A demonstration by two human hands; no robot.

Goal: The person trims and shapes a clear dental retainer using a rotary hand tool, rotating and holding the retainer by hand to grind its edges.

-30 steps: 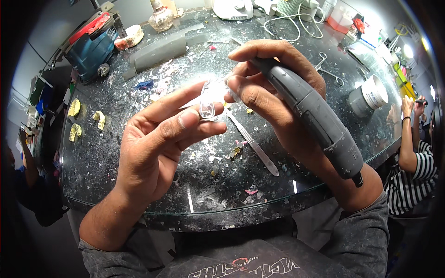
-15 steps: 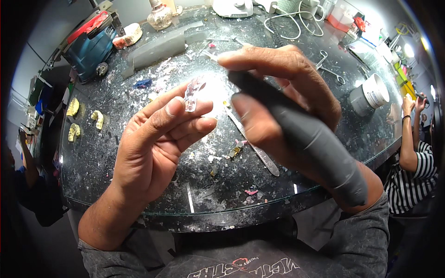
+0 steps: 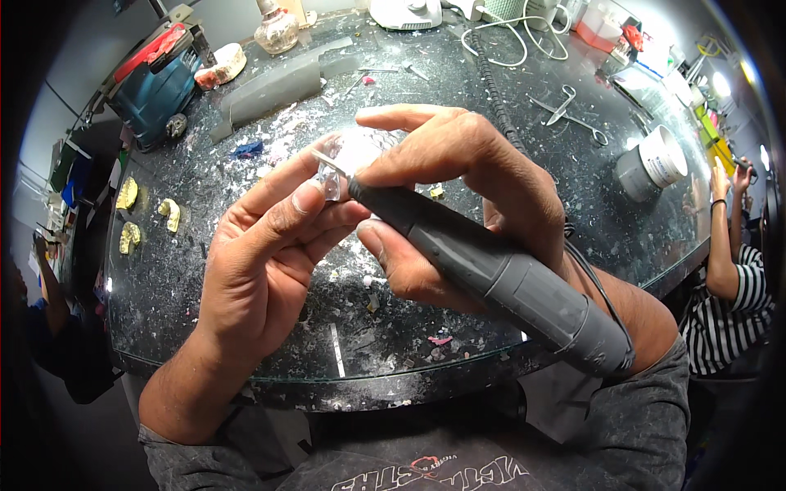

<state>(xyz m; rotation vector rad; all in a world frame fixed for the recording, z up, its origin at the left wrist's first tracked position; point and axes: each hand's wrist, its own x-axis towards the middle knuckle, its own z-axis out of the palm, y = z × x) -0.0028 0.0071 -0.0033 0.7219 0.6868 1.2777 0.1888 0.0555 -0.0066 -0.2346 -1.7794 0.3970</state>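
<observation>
Over the middle of the dark worktop, my left hand (image 3: 264, 258) pinches a small clear plastic piece (image 3: 332, 188) between thumb and fingers, palm partly turned up. My right hand (image 3: 499, 176) is wrapped round a dark grey rotary handpiece (image 3: 528, 295), whose thick body slants down toward my right forearm. A thin metal bur (image 3: 329, 162) sticks out of its front end and lies across the upper part of the clear piece. Whether the bur touches the plastic, I cannot tell. My fingers and the handpiece's nose hide part of the piece.
Several yellowish dental casts (image 3: 169, 214) lie at the left, with a blue lump (image 3: 247, 150) farther in. Behind are a grey curved trough (image 3: 274, 88) and a glass bottle (image 3: 277, 33). Scissor-handled forceps (image 3: 565, 109) and a tub (image 3: 661, 158) are at right. White scraps litter the worktop (image 3: 409, 335).
My right hand has brought the handpiece left and down, so its bur now meets the clear piece in view. The left hand has barely moved.
</observation>
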